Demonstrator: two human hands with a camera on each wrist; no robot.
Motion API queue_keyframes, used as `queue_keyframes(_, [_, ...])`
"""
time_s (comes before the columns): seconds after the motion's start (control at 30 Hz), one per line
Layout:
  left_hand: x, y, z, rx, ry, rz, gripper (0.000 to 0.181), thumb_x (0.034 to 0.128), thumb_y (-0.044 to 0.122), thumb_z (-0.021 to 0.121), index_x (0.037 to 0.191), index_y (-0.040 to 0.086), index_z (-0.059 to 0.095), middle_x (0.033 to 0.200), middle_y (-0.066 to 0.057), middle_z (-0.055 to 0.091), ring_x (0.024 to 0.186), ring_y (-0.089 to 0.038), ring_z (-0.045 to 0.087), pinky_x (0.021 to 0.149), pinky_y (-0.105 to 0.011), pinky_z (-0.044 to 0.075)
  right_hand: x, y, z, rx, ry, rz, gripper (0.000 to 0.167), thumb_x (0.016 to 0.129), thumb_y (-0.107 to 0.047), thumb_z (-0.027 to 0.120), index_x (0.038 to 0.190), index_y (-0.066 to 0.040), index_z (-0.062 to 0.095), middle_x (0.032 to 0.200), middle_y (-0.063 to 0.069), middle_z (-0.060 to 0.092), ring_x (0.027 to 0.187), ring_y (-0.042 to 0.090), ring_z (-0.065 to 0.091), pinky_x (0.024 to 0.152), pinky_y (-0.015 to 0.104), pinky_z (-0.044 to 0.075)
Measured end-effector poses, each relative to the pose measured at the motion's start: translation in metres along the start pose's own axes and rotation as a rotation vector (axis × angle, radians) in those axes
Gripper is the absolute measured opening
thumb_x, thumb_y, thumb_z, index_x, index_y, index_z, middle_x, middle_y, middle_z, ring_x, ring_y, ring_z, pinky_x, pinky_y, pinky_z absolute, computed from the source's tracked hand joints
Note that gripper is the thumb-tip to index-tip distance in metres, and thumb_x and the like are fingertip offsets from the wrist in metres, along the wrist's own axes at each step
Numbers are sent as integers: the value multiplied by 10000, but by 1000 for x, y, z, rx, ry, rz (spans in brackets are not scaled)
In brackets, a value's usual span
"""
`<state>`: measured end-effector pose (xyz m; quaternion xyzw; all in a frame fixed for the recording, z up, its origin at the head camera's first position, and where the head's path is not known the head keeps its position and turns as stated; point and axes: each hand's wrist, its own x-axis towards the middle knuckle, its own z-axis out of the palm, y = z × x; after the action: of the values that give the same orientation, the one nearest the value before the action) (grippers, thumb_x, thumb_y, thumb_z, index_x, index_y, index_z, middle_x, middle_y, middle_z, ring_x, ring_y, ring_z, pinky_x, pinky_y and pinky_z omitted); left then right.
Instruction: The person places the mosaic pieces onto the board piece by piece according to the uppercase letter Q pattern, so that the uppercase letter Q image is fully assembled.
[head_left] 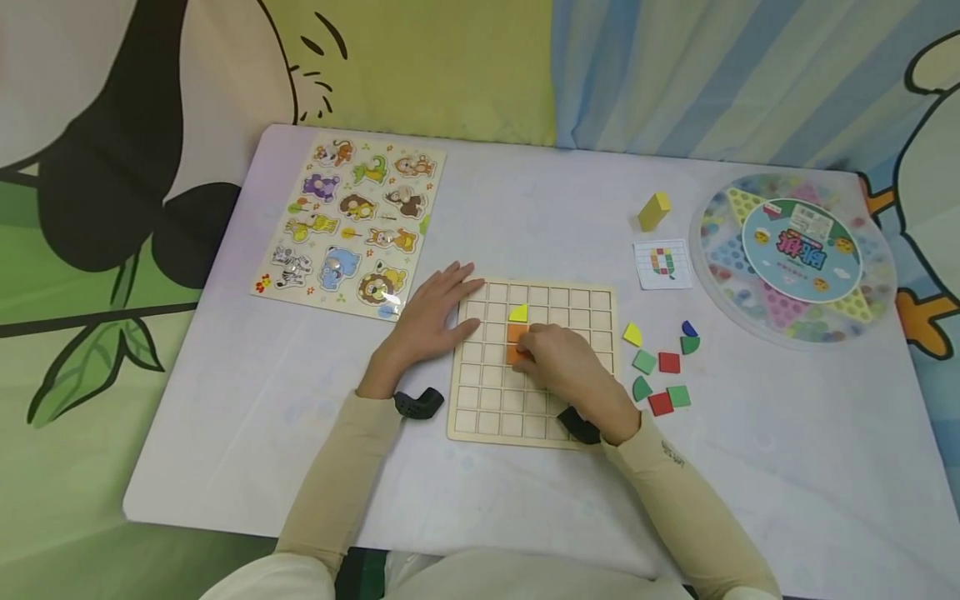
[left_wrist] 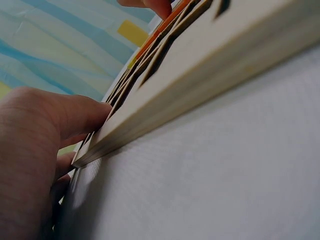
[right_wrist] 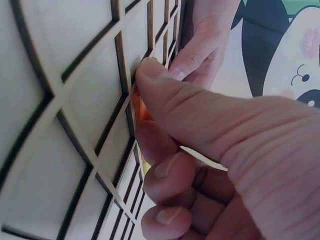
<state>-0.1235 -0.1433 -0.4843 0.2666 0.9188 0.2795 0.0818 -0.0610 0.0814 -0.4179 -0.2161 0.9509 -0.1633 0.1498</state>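
A wooden grid board (head_left: 491, 421) lies in the middle of the table. My left hand (head_left: 429, 318) rests at its upper left edge with fingers extended; in the left wrist view the thumb (left_wrist: 85, 114) touches the board's rim. Over the board's middle, my right hand (head_left: 570, 362) pinches an orange square (head_left: 513, 356) between thumb and index finger, down at a grid cell. Most of that square is hidden by the fingers in the right wrist view. Another orange square (head_left: 516, 332) sits directly above it, and a yellow piece (head_left: 518, 313) above that.
Right of the board lie loose pieces, among them a red square (head_left: 669, 362), a green quarter-circle (head_left: 641, 388) and a yellow piece (head_left: 632, 334). Beyond them are a pattern card (head_left: 663, 265), a yellow block (head_left: 654, 212) and a round game box (head_left: 795, 258). An animal puzzle (head_left: 348, 225) lies at upper left.
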Motion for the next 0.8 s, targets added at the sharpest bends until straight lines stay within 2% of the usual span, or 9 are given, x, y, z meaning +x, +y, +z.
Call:
queue_keyframes(0.3, [0,-2,1,-2,6,6,614,941,408,548,1487,159,419,1615,-46,253,1517,-216,124,1255,-322,39,2,0,-2,15,-22,29,156,867,-203,745,836,-76,660,735,-3,596,619,131,507,561,259,452])
queue_keyframes(0.57, [1,0,-1,-4,10,16,610,938,402,550,1484,159,425,1613,-47,259,1516,-217,129,1254,-319,42,-2,5,-4,42,6,25,188,873,-187,736,993,-43,726,891,48,709,740,158,626,677,323,559])
queue_keyframes(0.8, [0,0,-1,1,11,6,612,931,395,555,1480,154,431,1610,-49,265,1515,-216,131,1254,-323,42,-3,8,-2,79,2,20,184,879,-177,726,1001,-40,720,844,23,685,707,135,588,668,301,538])
